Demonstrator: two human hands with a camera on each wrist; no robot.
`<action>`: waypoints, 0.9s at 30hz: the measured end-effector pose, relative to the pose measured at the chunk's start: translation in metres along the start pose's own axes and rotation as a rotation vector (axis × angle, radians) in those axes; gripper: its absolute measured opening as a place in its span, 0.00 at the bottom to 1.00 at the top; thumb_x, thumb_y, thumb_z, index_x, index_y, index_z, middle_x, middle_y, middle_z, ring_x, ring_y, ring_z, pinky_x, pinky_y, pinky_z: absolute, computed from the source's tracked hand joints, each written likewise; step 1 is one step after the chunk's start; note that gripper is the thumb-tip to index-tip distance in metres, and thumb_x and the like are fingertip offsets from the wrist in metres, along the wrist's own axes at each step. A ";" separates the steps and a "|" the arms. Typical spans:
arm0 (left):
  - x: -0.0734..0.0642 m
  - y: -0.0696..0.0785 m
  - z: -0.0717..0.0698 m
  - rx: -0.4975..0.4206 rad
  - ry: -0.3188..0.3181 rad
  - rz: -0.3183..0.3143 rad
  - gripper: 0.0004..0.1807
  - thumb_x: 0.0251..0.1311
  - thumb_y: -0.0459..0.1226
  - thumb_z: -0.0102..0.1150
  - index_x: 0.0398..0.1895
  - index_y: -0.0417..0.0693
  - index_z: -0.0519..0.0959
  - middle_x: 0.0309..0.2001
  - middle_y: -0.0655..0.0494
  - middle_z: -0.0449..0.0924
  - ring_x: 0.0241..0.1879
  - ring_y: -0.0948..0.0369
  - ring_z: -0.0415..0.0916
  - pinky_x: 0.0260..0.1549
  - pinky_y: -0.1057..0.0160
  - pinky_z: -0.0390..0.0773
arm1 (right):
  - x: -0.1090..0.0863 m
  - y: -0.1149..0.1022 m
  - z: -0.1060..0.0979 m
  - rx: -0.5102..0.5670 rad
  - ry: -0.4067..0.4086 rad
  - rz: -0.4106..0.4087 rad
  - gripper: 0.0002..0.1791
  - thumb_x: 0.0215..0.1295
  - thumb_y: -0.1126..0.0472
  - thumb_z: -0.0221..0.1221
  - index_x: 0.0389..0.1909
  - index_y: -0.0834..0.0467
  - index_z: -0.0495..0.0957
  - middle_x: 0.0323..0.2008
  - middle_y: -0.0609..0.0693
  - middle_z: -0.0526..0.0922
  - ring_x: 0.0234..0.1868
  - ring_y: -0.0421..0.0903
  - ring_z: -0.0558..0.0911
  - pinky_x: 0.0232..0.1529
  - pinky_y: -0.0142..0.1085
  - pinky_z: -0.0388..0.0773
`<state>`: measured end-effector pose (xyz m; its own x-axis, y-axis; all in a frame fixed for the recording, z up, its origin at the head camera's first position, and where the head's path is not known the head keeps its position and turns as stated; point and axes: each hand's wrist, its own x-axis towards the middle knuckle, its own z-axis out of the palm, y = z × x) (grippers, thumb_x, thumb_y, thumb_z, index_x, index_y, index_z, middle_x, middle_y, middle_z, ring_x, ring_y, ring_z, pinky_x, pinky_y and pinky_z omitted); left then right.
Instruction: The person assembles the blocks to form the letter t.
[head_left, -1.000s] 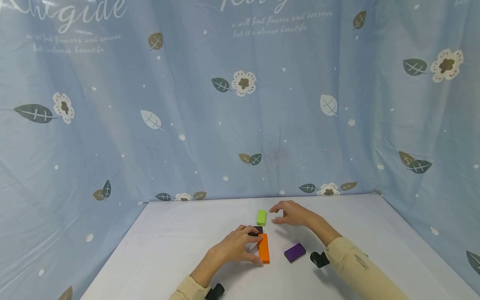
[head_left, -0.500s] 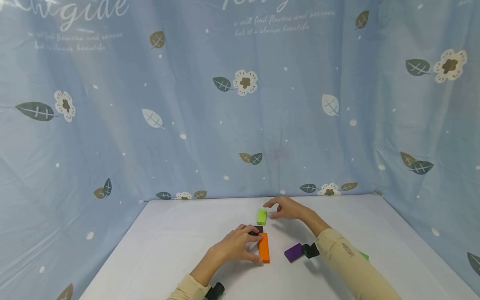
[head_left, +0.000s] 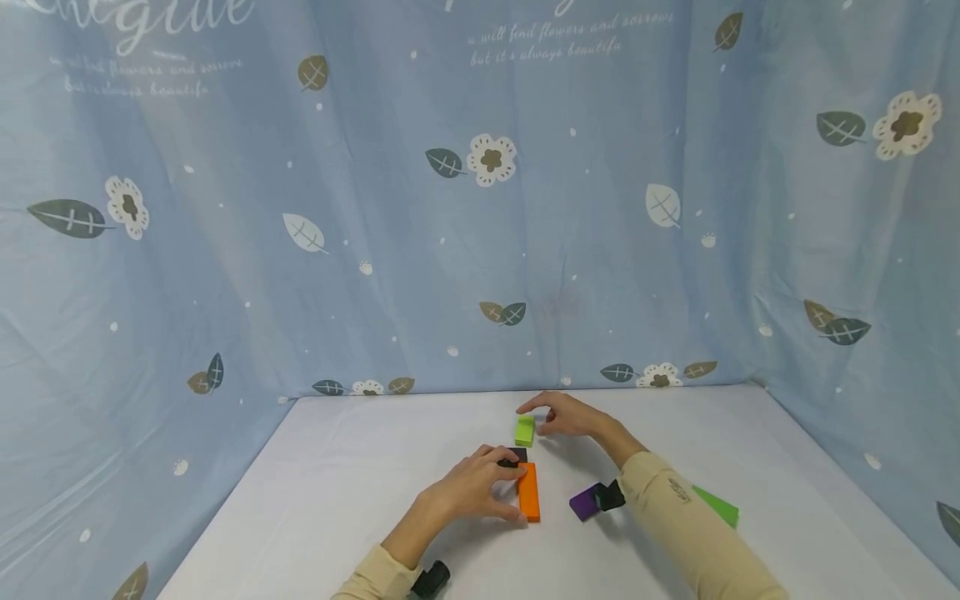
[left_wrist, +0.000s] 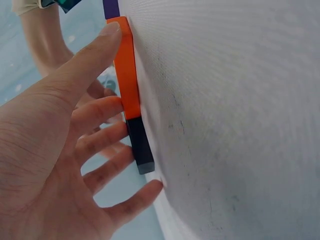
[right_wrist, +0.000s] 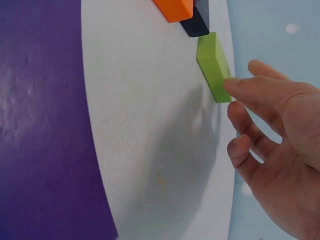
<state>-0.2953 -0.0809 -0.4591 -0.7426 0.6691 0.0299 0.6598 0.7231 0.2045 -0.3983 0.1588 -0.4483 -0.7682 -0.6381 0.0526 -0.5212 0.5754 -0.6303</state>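
Note:
My left hand [head_left: 468, 487] touches the left side of an orange block [head_left: 529, 493] with its thumb and index finger, which are spread along its length. Its other fingers lie along a black block [left_wrist: 141, 145] that sits end to end with the orange one. Beyond these stands a small lime-green block [head_left: 524, 432]. My right hand [head_left: 570, 417] is at that block's right side, fingers loosely bent. In the right wrist view a fingertip [right_wrist: 232, 86] overlaps the lime-green block's end.
A purple block [head_left: 583, 503] lies right of the orange one, partly behind the black wrist camera [head_left: 611, 496]. Farther right, a green block [head_left: 718, 507] shows beside the right sleeve. A patterned blue curtain [head_left: 420, 250] surrounds the white table [head_left: 360, 450].
My right hand has moved left to the lime-green block, its forearm uncovering more of the green block while its wrist camera now covers part of the purple one. My left hand stays put.

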 end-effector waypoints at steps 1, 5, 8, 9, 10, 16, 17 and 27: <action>0.000 0.000 0.000 0.003 0.000 0.001 0.41 0.46 0.67 0.66 0.64 0.62 0.76 0.65 0.62 0.71 0.62 0.59 0.66 0.55 0.53 0.75 | 0.000 0.000 0.000 0.002 -0.004 -0.004 0.24 0.63 0.72 0.60 0.61 0.58 0.77 0.63 0.58 0.74 0.62 0.60 0.72 0.54 0.47 0.78; 0.001 0.000 0.001 0.007 0.001 0.000 0.41 0.46 0.67 0.66 0.64 0.62 0.76 0.65 0.62 0.71 0.62 0.59 0.66 0.56 0.54 0.75 | 0.002 0.000 0.003 0.018 -0.022 -0.022 0.24 0.63 0.75 0.58 0.60 0.59 0.77 0.63 0.58 0.75 0.63 0.60 0.71 0.57 0.52 0.76; 0.001 0.001 0.000 0.004 -0.001 -0.003 0.42 0.46 0.67 0.67 0.64 0.62 0.75 0.65 0.61 0.71 0.62 0.59 0.66 0.57 0.53 0.75 | 0.003 0.001 0.006 0.005 -0.035 -0.031 0.24 0.63 0.75 0.57 0.59 0.58 0.78 0.62 0.56 0.76 0.63 0.59 0.72 0.58 0.53 0.75; 0.001 0.002 0.000 0.001 -0.002 -0.004 0.42 0.46 0.66 0.67 0.65 0.62 0.75 0.65 0.61 0.71 0.62 0.59 0.66 0.57 0.52 0.75 | 0.003 0.002 0.007 -0.002 -0.038 -0.031 0.24 0.63 0.75 0.57 0.59 0.57 0.78 0.61 0.56 0.76 0.62 0.58 0.72 0.58 0.53 0.75; 0.001 0.002 0.000 0.000 -0.003 -0.005 0.42 0.46 0.66 0.67 0.65 0.62 0.75 0.65 0.61 0.71 0.62 0.58 0.66 0.57 0.52 0.75 | 0.004 0.002 0.008 -0.007 -0.039 -0.026 0.23 0.63 0.75 0.57 0.59 0.57 0.79 0.61 0.56 0.76 0.62 0.58 0.72 0.58 0.54 0.75; -0.001 0.003 0.001 -0.002 0.000 0.001 0.41 0.46 0.66 0.67 0.64 0.61 0.76 0.65 0.60 0.71 0.61 0.58 0.67 0.55 0.52 0.75 | 0.006 0.001 0.012 -0.035 -0.039 -0.002 0.23 0.63 0.75 0.57 0.57 0.56 0.81 0.60 0.57 0.75 0.60 0.57 0.73 0.59 0.55 0.74; -0.001 0.003 0.001 -0.001 -0.001 0.002 0.41 0.46 0.66 0.67 0.64 0.61 0.76 0.65 0.60 0.71 0.61 0.58 0.67 0.55 0.52 0.76 | 0.006 0.001 0.013 -0.042 -0.040 0.002 0.23 0.63 0.75 0.57 0.56 0.55 0.81 0.60 0.57 0.75 0.60 0.57 0.73 0.59 0.54 0.75; -0.001 0.001 0.000 0.011 0.007 0.004 0.41 0.46 0.67 0.66 0.64 0.62 0.76 0.65 0.61 0.71 0.62 0.59 0.67 0.55 0.52 0.76 | 0.008 -0.004 0.016 -0.094 -0.013 0.042 0.21 0.62 0.75 0.58 0.52 0.55 0.84 0.58 0.58 0.75 0.57 0.57 0.74 0.58 0.52 0.75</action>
<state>-0.2937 -0.0809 -0.4588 -0.7409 0.6706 0.0377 0.6638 0.7225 0.1932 -0.3965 0.1434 -0.4578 -0.7856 -0.6185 0.0167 -0.5213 0.6471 -0.5563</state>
